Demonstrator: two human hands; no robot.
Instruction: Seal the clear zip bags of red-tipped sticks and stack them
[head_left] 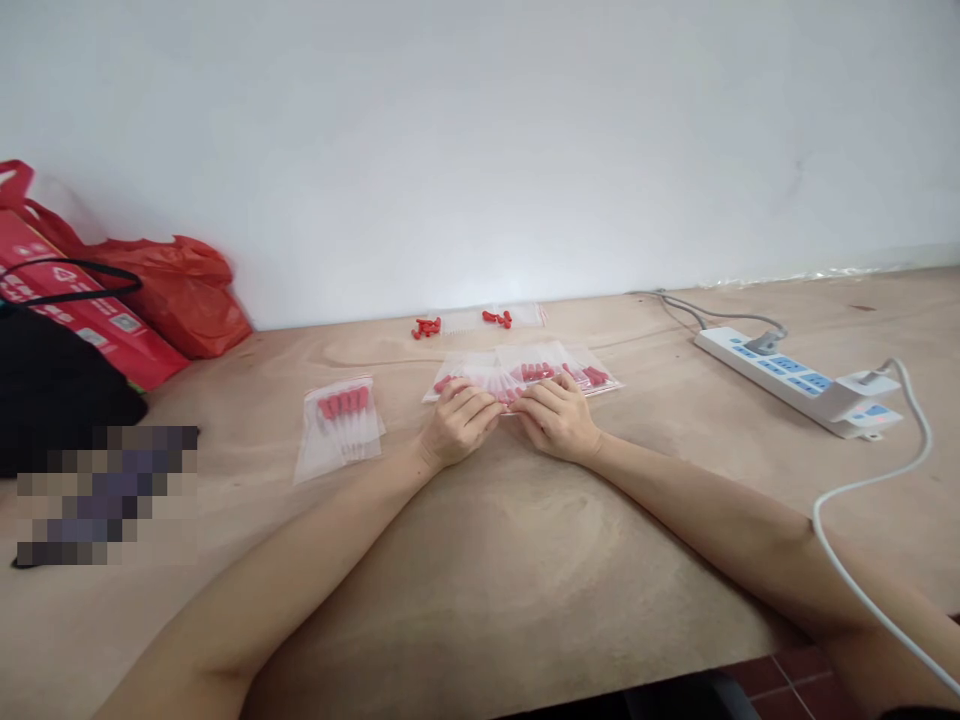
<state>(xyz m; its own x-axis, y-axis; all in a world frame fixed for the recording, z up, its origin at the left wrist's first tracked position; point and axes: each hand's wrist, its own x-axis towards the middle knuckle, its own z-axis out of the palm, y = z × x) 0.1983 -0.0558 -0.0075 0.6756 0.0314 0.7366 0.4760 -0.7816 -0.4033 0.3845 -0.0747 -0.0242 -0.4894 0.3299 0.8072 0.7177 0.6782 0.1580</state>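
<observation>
My left hand (466,424) and my right hand (556,416) meet at the middle of the table, fingers pinched along the near edge of a clear plastic zip bag (491,378). Slender things with red ends show inside it, partly covered by my fingers. More clear bags (577,358) with red-ended pieces lie under and just beyond my right hand. Left of my left hand, another filled zip bag (345,425) rests flat, its several red ends side by side toward the back.
Near the wall lie loose red pieces (426,328) and a clear bag (465,320) with more red pieces on it. A white power strip (795,375) with a plug and white cable (862,485) stands right. Red bags (191,290) and a black bag (60,390) crowd the left.
</observation>
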